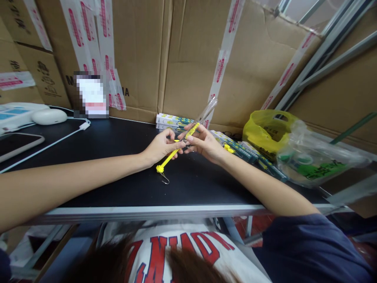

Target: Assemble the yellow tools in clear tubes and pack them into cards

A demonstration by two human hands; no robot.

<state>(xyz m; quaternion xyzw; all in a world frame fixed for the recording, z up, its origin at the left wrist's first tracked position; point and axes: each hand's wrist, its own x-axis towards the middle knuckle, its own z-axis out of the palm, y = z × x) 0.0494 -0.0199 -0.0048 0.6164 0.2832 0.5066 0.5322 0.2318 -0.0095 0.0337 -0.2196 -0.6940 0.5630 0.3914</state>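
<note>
My left hand is closed, its thumb and fingers pinching a slim yellow rod above the black tabletop. A yellow knob sits at the rod's lower end, and a bent metal hook hangs from it. My right hand is closed around a clear plastic sleeve that slants up and away. A yellow strip with small print shows along that sleeve, by the right fingers. Both hands meet at the middle, and the fingers hide how the rod and sleeve join.
Printed slim boxes lie at the back, with more boxes and a small yellow piece beyond my right hand. A yellow bag and clear bag stand right. Left are a phone, white cable and upright blurred screen.
</note>
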